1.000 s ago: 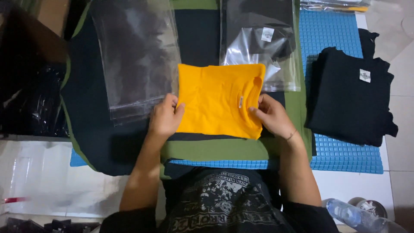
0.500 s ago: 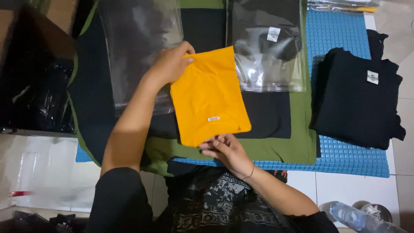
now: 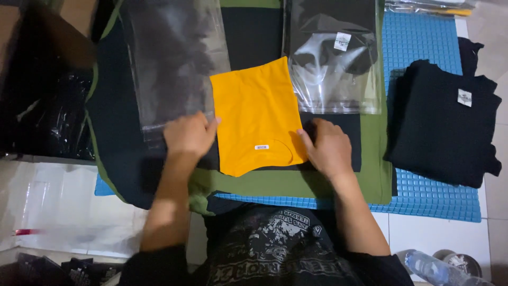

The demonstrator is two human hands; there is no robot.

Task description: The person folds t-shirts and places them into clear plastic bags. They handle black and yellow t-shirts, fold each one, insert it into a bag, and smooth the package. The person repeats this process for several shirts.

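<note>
While my left hand [image 3: 189,135] lies flat and open at the shirt's near left edge and my right hand [image 3: 329,148] presses open-palmed on its right corner, the folded orange shirt [image 3: 255,114] sits between them on the dark cloth [image 3: 338,159]. Folding looks done; bagging remains. Beyond, an empty clear bag [image 3: 172,58] waits, though blurred, beside a bagged black shirt [image 3: 333,58].

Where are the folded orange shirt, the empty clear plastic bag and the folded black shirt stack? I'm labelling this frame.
folded orange shirt [image 3: 254,114], head view, middle of the fabric.
empty clear plastic bag [image 3: 172,58], head view, centre of the film.
folded black shirt stack [image 3: 444,124], head view, top shirt's middle.
</note>
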